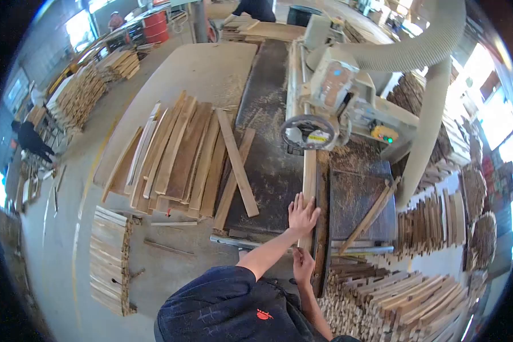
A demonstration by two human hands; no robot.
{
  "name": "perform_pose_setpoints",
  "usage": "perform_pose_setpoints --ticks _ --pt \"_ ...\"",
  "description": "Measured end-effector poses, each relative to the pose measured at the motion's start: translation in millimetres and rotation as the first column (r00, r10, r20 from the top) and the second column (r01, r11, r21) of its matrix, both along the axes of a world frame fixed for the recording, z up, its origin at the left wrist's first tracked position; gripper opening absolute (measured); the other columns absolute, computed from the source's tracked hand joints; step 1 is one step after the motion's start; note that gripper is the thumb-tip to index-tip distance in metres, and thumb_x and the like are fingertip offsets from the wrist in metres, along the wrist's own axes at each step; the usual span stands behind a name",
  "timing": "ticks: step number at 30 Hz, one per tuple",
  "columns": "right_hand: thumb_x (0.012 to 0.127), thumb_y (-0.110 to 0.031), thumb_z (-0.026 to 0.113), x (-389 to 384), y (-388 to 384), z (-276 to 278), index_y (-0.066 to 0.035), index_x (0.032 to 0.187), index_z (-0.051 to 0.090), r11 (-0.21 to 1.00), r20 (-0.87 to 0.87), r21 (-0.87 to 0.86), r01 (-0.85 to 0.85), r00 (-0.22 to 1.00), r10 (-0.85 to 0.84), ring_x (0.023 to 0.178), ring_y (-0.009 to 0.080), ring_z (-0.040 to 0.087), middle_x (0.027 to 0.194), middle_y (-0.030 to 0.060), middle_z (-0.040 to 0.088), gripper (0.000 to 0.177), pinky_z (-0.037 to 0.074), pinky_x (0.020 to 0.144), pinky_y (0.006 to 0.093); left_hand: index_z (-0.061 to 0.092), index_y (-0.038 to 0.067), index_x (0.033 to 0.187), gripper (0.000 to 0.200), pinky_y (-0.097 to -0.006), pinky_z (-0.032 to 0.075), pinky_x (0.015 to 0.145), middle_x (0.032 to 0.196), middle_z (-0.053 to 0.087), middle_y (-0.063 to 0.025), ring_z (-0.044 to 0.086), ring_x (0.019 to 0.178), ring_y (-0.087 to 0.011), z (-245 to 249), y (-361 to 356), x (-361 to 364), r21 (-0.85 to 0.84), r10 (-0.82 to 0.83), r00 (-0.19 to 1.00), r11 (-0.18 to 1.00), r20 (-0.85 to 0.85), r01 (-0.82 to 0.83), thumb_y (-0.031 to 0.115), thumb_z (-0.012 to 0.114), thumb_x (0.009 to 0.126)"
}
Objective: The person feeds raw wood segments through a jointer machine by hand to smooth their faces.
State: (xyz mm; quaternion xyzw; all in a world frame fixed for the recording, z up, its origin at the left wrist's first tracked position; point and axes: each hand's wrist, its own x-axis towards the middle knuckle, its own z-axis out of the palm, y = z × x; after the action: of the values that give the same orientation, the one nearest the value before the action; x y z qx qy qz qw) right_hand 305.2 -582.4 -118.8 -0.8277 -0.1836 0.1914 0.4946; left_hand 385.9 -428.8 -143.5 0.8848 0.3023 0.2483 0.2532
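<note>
A narrow wooden board (309, 174) lies lengthwise along the fence (321, 211) on the dark machine table (268, 188), its far end under the machine head. My left hand (304, 214) rests flat on top of the board with its fingers spread. Closer to my body, my right hand (303, 265) has its fingers curled round the board's near end. Beyond both hands stands the machine head (330, 80), with a black handwheel (309, 134) on its near side.
Loose boards (182, 154) lie left of the machine table, two strips slanting onto it. Another strip (370, 216) leans at the right. Stacked wood (410, 302) is at the lower right, a pallet stack (109, 259) at the left. A hose (404, 54) hangs overhead. A person (31, 139) is far left.
</note>
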Motion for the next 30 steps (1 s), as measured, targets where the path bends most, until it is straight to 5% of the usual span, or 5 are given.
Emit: perform_pose_setpoints --ticks 1,3,7,10,30 --pt "0.093 -0.015 0.062 11 8 3 0.002 0.086 0.064 1.000 0.008 -0.004 -0.017 1.000 0.017 0.078 0.0210 0.063 0.083 0.0120 0.066 0.019 0.049 0.065 0.0337 0.046 0.017 0.141 0.057 -0.0530 0.024 0.110 0.148 0.031 -0.0281 0.028 0.140 -0.0399 3 -1 -1 -0.038 -0.023 0.999 0.999 0.027 0.024 0.046 0.050 0.093" --pt "0.089 -0.012 0.065 24 22 6 0.001 0.087 0.064 0.986 0.660 0.041 -0.159 0.745 0.093 0.079 0.0286 0.063 0.080 0.0137 0.064 0.013 0.050 0.070 0.0372 0.046 0.015 0.141 0.069 -0.0535 0.023 0.111 0.149 0.030 -0.0282 0.026 0.141 -0.0398 4 0 -3 -0.032 -0.017 1.000 0.999 0.026 0.018 0.059 0.051 0.088" --pt "0.089 -0.011 0.062 13 29 -22 0.001 0.095 0.061 0.991 0.597 0.005 -0.131 0.796 0.102 0.092 0.0368 0.060 0.092 0.0161 0.063 0.013 0.047 0.082 0.0431 0.048 0.017 0.141 0.073 -0.0529 0.022 0.110 0.148 0.030 -0.0285 0.026 0.141 -0.0405 5 0 -2 -0.008 -0.025 0.999 1.000 0.032 0.025 0.061 0.057 0.083" --pt "0.086 -0.016 0.061 -6 31 -40 0.001 0.123 0.046 0.986 0.686 -0.049 -0.161 0.712 0.150 0.115 0.0443 0.046 0.126 0.0239 0.048 0.044 0.036 0.098 0.0531 0.055 0.016 0.136 0.068 -0.0536 0.025 0.108 0.147 0.032 -0.0295 0.029 0.139 -0.0419 7 2 -3 -0.024 -0.024 0.997 0.999 0.079 0.026 0.054 0.061 0.080" --pt "0.085 -0.022 0.065 4 35 -87 -0.003 0.130 0.043 0.990 0.844 -0.099 -0.096 0.519 0.135 0.118 0.0409 0.047 0.129 0.0202 0.050 0.053 0.035 0.099 0.0516 0.053 0.018 0.136 0.069 -0.0523 0.027 0.108 0.147 0.034 -0.0268 0.032 0.138 -0.0396 8 3 -2 0.021 -0.025 0.996 1.000 0.081 0.023 0.054 0.063 0.079"
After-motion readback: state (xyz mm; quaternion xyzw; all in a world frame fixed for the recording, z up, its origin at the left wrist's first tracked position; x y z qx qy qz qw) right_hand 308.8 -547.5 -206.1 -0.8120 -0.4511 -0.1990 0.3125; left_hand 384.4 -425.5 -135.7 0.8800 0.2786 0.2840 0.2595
